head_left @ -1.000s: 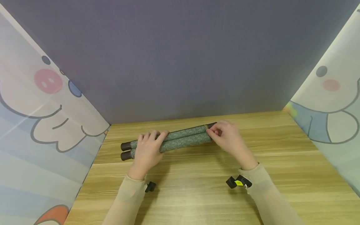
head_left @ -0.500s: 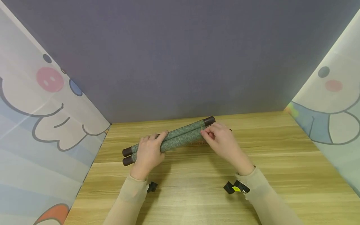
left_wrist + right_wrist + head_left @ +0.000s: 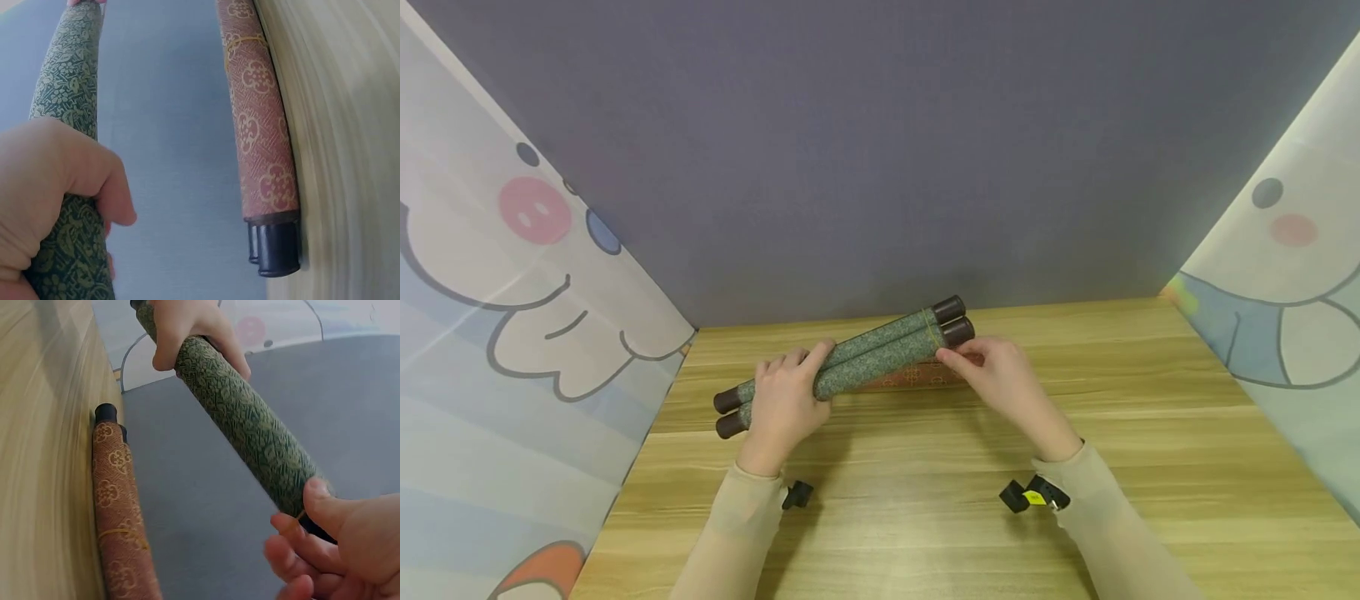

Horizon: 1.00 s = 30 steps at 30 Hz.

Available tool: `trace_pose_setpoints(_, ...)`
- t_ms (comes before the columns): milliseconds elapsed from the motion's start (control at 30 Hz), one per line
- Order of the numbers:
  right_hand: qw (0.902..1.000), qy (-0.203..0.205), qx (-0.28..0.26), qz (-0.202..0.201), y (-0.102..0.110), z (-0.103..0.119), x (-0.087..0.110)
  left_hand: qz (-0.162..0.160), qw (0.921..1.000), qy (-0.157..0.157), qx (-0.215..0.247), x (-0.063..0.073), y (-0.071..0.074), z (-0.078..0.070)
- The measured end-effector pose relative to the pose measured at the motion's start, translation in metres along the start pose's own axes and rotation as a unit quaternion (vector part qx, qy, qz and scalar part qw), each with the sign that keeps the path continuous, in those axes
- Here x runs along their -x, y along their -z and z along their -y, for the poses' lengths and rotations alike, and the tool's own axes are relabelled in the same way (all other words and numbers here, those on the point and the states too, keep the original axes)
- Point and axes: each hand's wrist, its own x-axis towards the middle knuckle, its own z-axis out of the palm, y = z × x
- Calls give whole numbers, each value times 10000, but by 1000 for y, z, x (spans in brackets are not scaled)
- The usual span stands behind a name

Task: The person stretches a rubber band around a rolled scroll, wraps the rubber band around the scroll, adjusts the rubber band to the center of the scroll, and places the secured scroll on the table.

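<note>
A green patterned double-roller scroll (image 3: 880, 358) with dark end caps is held above the table, tilted with its right end higher. My left hand (image 3: 786, 408) grips it left of its middle, fingers wrapped over it. A thin yellow rubber band (image 3: 931, 327) circles the scroll near its right end. There my right hand (image 3: 1000, 371) has its thumb and fingertips; in the right wrist view the thumb rests at the scroll's edge and the band passes over a curled fingertip. A red patterned scroll (image 3: 259, 112) with black ends and its own rubber band lies behind, partly hidden in the head view.
The wood-grain table (image 3: 910, 517) meets a grey back panel (image 3: 880, 167). Cartoon-printed sheets stand at the left (image 3: 550, 333) and right (image 3: 1285, 275). The red scroll lies near the table's back edge.
The green scroll's right end has risen and its end caps have come into view. More of the red scroll shows beneath. My right hand has stayed by the rubber band.
</note>
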Motion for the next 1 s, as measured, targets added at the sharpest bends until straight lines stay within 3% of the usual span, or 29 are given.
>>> trace_pose_setpoints(167,9933,-243,-655,918,-6,-13,-8,61,10000,24,-14,2,-2,0)
trace_pose_setpoints(267,9890,-149,-965,1110,-14,-13,-7,166,9998,121,0,3,-2,0)
trace_pose_setpoints(567,9942,790,-613,392,-27,1,2,345,9989,311,42,3,2,1)
trace_pose_setpoints(800,9942,962,-240,415,-33,-1,2,583,9977,360,7,5,5,1)
trace_pose_setpoints(900,9901,1361,207,266,-30,2,3,809,9960,372,11,5,4,2)
trace_pose_setpoints(1000,9794,1900,685,46,-27,4,5,1007,9943,341,72,4,2,2)
